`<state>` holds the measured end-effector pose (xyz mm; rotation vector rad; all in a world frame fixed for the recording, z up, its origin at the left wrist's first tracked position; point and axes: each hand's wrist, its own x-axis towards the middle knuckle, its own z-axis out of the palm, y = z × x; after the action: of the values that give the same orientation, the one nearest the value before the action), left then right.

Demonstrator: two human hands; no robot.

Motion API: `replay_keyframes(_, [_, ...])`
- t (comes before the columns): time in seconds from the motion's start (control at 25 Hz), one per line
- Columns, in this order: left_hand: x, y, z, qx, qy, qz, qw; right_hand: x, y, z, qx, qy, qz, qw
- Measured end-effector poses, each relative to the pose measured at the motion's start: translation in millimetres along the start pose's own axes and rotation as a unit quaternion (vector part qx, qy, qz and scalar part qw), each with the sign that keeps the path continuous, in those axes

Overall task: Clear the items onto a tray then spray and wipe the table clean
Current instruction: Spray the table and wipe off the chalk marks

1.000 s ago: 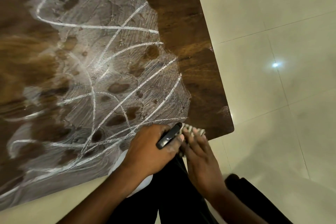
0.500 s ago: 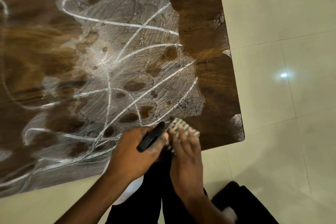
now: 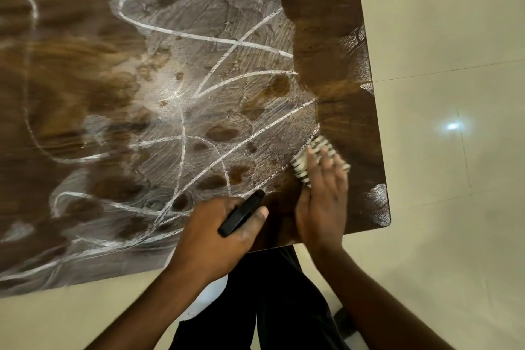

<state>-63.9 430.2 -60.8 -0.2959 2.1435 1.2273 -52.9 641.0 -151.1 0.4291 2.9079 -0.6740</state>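
The striped cloth [image 3: 322,148] is lying flat on the bench [image 3: 326,23], and the right grip [image 3: 321,199] is pressing down on it with fingers straight and slightly spread, not curling round anything, so the cloth is showing only past the fingertips and along the left edge of the palm. It is looking thin, soft and light, a thing that will bunch and slide readily on a wet surface, so a flat palm over its middle is probably serving better than a pinch at one edge. Just left of the cloth and nearer the person, the left grip [image 3: 216,239] is clamping around a black handle [image 3: 241,214], thumb lying along it. A white body [image 3: 210,293] is peeking out below that hand, so this is likely the spray bottle, though its shape is staying mostly hidden. Away to the left of the cloth, white streaks [image 3: 216,37] are crossing much of the wood in loops and smears, while the strip beyond the cloth is showing dark and largely wiped. By my judgement the wiping is partway along, with the greater part left of the cloth waiting.
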Motion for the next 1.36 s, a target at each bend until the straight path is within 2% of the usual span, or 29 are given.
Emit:
replay_keyframes(0.04, [2.6,2.8,0.4,-0.004,0.006,-0.001,1.0,-18.9,-9.8,9.1,-0.01,-0.044,-0.085,0.995])
replay_keyframes(0.08, [5.3,5.5,0.0,-0.012,0.014,0.002,1.0,-36.9,-11.1,13.7,-0.028,-0.101,-0.201,0.974])
replay_keyframes(0.12, [7.6,8.2,-1.2,-0.017,0.023,0.006,1.0,-47.8,-4.6,13.2,-0.056,-0.155,-0.328,0.93])
replay_keyframes(0.16, [9.5,11.4,-2.8,-0.017,0.03,0.009,0.999,-43.8,8.3,5.3,-0.088,-0.206,-0.442,0.869])
replay_keyframes(0.2, [11.3,14.0,-4.9,-0.016,0.036,0.011,0.999,-26.6,23.7,-5.2,-0.115,-0.239,-0.521,0.811])
replay_keyframes(0.24, [13.3,15.3,-6.4,-0.018,0.041,0.011,0.999,-5.2,35.5,-16.1,-0.136,-0.246,-0.549,0.787])
replay_keyframes(0.28, [16.1,14.8,-7.9,-0.021,0.044,0.009,0.999,17.4,44.5,-25.0,-0.144,-0.228,-0.528,0.805])
replay_keyframes(0.32, [18.2,14.5,-9.3,-0.023,0.048,0.004,0.999,39.9,51.4,-32.2,-0.136,-0.194,-0.462,0.855])
replay_keyframes(0.4, [20.2,16.2,-12.5,-0.027,0.06,-0.008,0.998,73.7,48.9,-43.0,-0.071,-0.083,-0.256,0.961])
replay_keyframes(0.44, [21.2,16.7,-13.3,-0.033,0.065,-0.012,0.997,79.5,37.2,-39.2,-0.024,-0.027,-0.138,0.99])
replay_keyframes(0.52, [23.5,19.1,-14.2,-0.05,0.07,-0.015,0.996,68.1,-6.8,-15.8,0.031,0.032,0.037,0.998])
replay_keyframes(0.56, [25.9,20.5,-14.6,-0.059,0.072,-0.016,0.996,53.1,-27.9,-3.0,0.031,0.023,0.051,0.998])
replay_keyframes(0.6, [28.6,22.2,-14.9,-0.065,0.073,-0.02,0.995,34.2,-43.3,8.1,0.02,-0.006,0.004,1.0])
replay_keyframes(0.64, [31.9,24.2,-15.6,-0.068,0.072,-0.025,0.995,14.9,-50.4,15.8,0.01,-0.056,-0.082,0.995])
replay_keyframes(0.68, [35.1,25.6,-16.8,-0.072,0.074,-0.027,0.994,-0.8,-49.2,18.9,-0.006,-0.115,-0.197,0.974])
replay_keyframes(0.72, [37.9,26.2,-18.8,-0.069,0.078,-0.024,0.994,-6.7,-41.0,16.5,-0.037,-0.165,-0.327,0.93])
replay_keyframes(0.76, [40.6,26.6,-20.7,-0.061,0.081,-0.017,0.995,3.3,-26.7,8.8,-0.073,-0.202,-0.449,0.868])
replay_keyframes(0.8, [42.9,27.2,-22.4,-0.053,0.081,-0.011,0.995,23.7,-11.2,-1.6,-0.103,-0.221,-0.536,0.808])
replay_keyframes(0.84, [44.6,27.6,-24.0,-0.049,0.08,-0.007,0.996,46.8,1.7,-12.5,-0.124,-0.219,-0.576,0.778])
replay_keyframes(0.88, [46.6,27.6,-25.4,-0.051,0.08,-0.006,0.995,71.1,12.6,-22.6,-0.137,-0.2,-0.572,0.784])
replay_keyframes(0.92, [48.2,27.4,-26.8,-0.054,0.083,-0.01,0.995,95.5,22.0,-31.5,-0.136,-0.17,-0.527,0.822])
replay_keyframes(0.96, [49.8,27.7,-28.2,-0.056,0.087,-0.016,0.994,117.5,26.7,-39.1,-0.126,-0.139,-0.444,0.876])
replay_keyframes(1.04, [53.5,29.5,-30.6,-0.065,0.093,-0.027,0.993,146.4,16.5,-44.3,-0.065,-0.055,-0.209,0.974])
replay_keyframes(1.12, [57.7,32.6,-31.1,-0.075,0.096,-0.027,0.992,148.8,-26.0,-24.7,-0.002,0.025,-0.011,1.0])
replay_keyframes(1.16, [59.8,34.4,-31.7,-0.076,0.099,-0.028,0.992,139.8,-48.7,-11.1,0.017,0.039,0.031,0.999])
replay_keyframes(1.2, [61.7,36.2,-32.4,-0.077,0.106,-0.029,0.991,123.6,-69.0,1.8,0.022,0.032,0.02,0.999])
replay_keyframes(1.28, [67.9,39.9,-34.8,-0.079,0.119,-0.028,0.989,85.3,-88.3,19.0,0.013,-0.048,-0.152,0.987])
replay_keyframes(1.32, [71.2,41.9,-36.7,-0.078,0.122,-0.026,0.989,68.8,-85.8,22.0,0.004,-0.104,-0.282,0.954])
replay_keyframes(1.36, [74.6,43.7,-39.0,-0.075,0.124,-0.022,0.989,63.5,-75.3,20.8,-0.015,-0.145,-0.415,0.898])
